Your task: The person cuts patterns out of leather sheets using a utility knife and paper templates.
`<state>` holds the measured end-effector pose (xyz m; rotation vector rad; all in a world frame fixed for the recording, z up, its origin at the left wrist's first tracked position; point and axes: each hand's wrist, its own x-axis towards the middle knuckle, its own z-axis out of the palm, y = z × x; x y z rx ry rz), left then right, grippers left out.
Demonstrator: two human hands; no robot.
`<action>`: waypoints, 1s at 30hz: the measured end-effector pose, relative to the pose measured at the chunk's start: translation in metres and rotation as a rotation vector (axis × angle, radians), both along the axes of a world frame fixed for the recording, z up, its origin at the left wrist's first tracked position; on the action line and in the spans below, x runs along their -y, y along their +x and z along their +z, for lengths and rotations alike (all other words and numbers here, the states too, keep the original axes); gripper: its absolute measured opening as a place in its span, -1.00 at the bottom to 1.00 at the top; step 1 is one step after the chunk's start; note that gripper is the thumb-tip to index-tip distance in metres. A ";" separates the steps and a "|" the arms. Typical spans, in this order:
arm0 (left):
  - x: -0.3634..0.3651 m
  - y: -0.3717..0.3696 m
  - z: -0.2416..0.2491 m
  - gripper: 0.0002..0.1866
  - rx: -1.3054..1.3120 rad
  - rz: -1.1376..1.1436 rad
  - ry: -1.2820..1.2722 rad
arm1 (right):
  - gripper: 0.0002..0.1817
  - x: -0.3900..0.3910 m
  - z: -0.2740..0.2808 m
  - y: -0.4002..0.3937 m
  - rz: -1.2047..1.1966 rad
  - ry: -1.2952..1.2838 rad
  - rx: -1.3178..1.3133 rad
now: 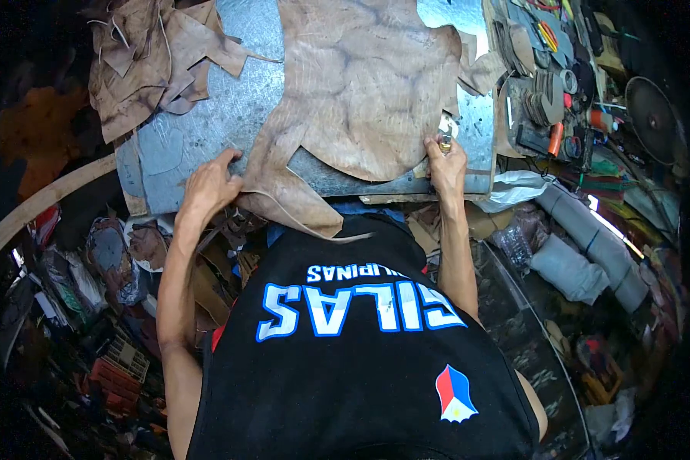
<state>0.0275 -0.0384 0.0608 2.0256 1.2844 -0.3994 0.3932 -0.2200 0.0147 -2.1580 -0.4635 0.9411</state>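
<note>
A large brown leather hide with an irregular cut edge lies across a metal-topped table. One flap of it hangs over the near edge towards my black jersey. My left hand rests at the table's near left, fingers apart and slightly bent, its thumb beside the leather flap. In my right hand is a small metal tool with a brass-coloured part, gripped at the hide's right edge. The tool's exact kind is too small to make out.
Leather scraps are heaped at the table's far left. On the right stand stacked cut pieces, orange-capped items and a round fan-like disc. Grey rolls lie low on the right. Bags and clutter fill the floor at left.
</note>
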 end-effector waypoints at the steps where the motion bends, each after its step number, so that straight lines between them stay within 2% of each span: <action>1: -0.004 -0.004 0.001 -0.56 0.015 0.026 -0.094 | -0.77 0.001 -0.005 0.001 0.010 0.020 0.079; 2: -0.006 -0.010 0.001 -0.56 0.014 0.030 -0.090 | -0.77 0.001 -0.010 0.001 0.018 0.041 0.158; 4: -0.011 -0.021 -0.002 -0.59 0.294 0.141 -0.091 | -0.76 -0.002 -0.021 0.002 0.024 0.057 0.170; 6: -0.025 -0.026 0.011 -0.60 0.337 0.190 -0.085 | -0.74 -0.012 -0.017 -0.004 0.022 0.060 0.190; 9: -0.051 -0.053 0.010 -0.60 0.347 0.163 0.072 | -0.72 -0.034 -0.009 -0.016 0.099 0.073 0.148; 11: -0.061 -0.072 0.005 -0.60 0.277 0.015 0.230 | -0.69 -0.037 -0.009 -0.018 0.151 0.046 0.214; 15: -0.049 -0.097 -0.019 -0.61 0.134 -0.099 0.285 | -0.60 -0.031 -0.007 -0.015 0.256 -0.041 0.346; 17: -0.038 -0.097 -0.030 -0.62 0.127 -0.100 0.357 | -0.58 -0.027 -0.017 -0.008 0.287 -0.083 0.360; 19: -0.027 -0.085 -0.023 -0.66 0.026 -0.108 0.493 | -0.59 -0.030 0.001 -0.011 0.290 -0.091 0.345; 22: -0.016 -0.068 -0.028 -0.68 0.071 -0.072 0.493 | -0.62 -0.024 0.008 -0.015 0.262 -0.074 0.222; 24: -0.008 -0.060 -0.025 -0.67 0.079 -0.056 0.499 | -0.63 -0.037 0.041 -0.029 0.274 -0.217 0.078; 26: -0.005 -0.054 -0.017 -0.58 0.054 0.009 0.422 | -0.62 -0.041 0.047 -0.040 0.339 -0.227 0.059; 28: -0.002 -0.063 -0.016 -0.56 0.018 0.034 0.430 | -0.64 -0.036 0.037 -0.046 0.541 -0.015 0.392; 30: 0.005 -0.069 -0.019 -0.54 -0.003 0.048 0.433 | -0.63 -0.044 0.053 -0.063 0.544 -0.012 0.316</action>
